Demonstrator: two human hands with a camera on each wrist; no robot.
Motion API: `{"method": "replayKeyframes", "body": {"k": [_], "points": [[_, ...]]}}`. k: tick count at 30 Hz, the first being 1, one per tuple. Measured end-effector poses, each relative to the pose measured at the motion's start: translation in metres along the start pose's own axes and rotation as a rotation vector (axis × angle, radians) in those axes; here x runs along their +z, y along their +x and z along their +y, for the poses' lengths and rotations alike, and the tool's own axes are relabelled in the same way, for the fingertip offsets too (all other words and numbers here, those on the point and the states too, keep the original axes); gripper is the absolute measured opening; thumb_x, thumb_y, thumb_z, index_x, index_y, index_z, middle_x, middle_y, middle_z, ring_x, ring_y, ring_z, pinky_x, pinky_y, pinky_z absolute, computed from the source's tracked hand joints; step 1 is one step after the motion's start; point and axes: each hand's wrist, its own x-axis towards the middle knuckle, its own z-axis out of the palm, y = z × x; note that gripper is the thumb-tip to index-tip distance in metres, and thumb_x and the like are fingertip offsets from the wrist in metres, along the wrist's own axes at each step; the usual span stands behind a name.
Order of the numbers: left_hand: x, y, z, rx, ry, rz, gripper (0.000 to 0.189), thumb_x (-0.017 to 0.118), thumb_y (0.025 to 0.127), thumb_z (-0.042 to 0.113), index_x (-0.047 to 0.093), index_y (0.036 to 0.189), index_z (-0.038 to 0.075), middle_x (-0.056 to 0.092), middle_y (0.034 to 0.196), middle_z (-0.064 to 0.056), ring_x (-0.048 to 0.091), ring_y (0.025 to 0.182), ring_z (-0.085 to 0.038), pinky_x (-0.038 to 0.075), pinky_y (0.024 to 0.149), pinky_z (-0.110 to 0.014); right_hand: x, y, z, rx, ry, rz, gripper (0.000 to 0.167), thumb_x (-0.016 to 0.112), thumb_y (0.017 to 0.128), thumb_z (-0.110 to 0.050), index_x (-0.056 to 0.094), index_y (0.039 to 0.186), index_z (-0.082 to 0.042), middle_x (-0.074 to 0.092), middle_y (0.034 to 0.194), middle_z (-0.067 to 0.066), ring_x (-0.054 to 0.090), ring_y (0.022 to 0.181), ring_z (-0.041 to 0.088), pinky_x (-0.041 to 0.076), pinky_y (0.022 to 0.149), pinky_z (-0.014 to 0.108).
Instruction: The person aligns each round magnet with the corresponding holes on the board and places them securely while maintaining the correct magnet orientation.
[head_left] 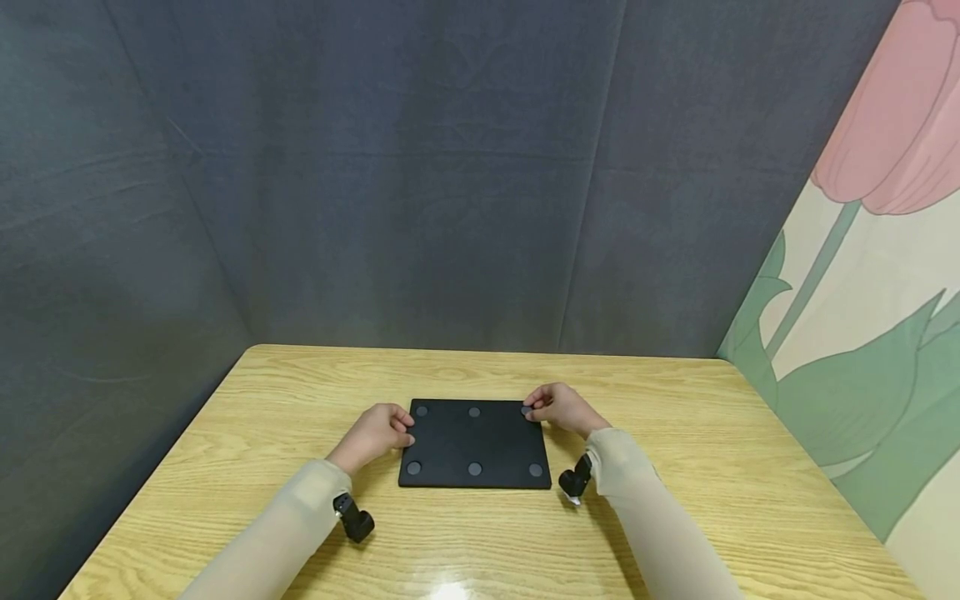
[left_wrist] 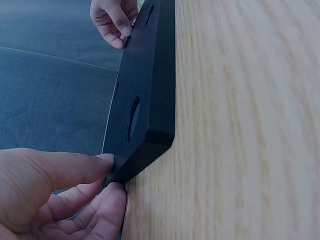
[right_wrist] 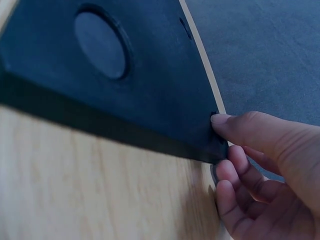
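Note:
A flat black rectangular board [head_left: 480, 442] lies on the table, its upper face set with several round grey discs [head_left: 475, 469] in two rows. At its left edge, my left hand [head_left: 380, 435] pinches the board, thumb [left_wrist: 90, 167] on the upper face and fingers curled at the side. My right hand [head_left: 562, 408] grips the far right corner. There the thumb [right_wrist: 245, 125] presses over the corner disc, while the curled fingertips [right_wrist: 227, 172] sit against the board's side. A larger view of one disc [right_wrist: 100, 45] shows it sunk in a round recess.
The light wood table [head_left: 300, 375] has rounded far corners. Dark grey cloth [head_left: 412, 208] hangs behind and to the left. On the right stands a panel with a tulip picture [head_left: 885, 292]. Each sleeved wrist carries a small black camera [head_left: 354, 518].

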Motion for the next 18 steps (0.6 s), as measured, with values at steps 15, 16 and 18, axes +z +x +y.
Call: {"method": "replayKeyframes", "body": {"k": [15,16,18], "points": [[-0.0005,-0.0014,0.0024,0.007,0.007,0.006,0.021,0.073,0.082,0.002,0.065,0.101,0.001,0.058,0.088,-0.009,0.053,0.076,-0.019,0.045,0.066,-0.029,-0.0017,0.0008,0.0011,0.002,-0.009,-0.019,0.017,0.071,0.086,-0.003,0.067,0.102,0.001,0.059,0.084,0.003,0.049,0.073,0.013,0.038,0.063,0.024],[-0.0006,-0.0017,0.0027,0.008,0.008,0.006,0.021,0.073,0.082,0.002,0.065,0.101,0.001,0.057,0.088,-0.009,0.053,0.076,-0.019,0.045,0.066,-0.029,-0.0018,0.0009,0.0012,0.002,-0.008,-0.019,0.017,0.071,0.086,-0.003,0.067,0.102,0.001,0.059,0.084,0.003,0.049,0.073,0.013,0.038,0.063,0.024],[-0.0006,-0.0022,0.0033,0.008,0.008,0.006,0.021,0.073,0.081,0.002,0.065,0.101,0.001,0.057,0.088,-0.009,0.053,0.076,-0.019,0.045,0.066,-0.029,-0.0019,0.0007,0.0014,0.000,-0.007,-0.021,0.017,0.071,0.086,-0.003,0.067,0.102,0.001,0.059,0.084,0.003,0.049,0.073,0.012,0.038,0.063,0.024]]}}
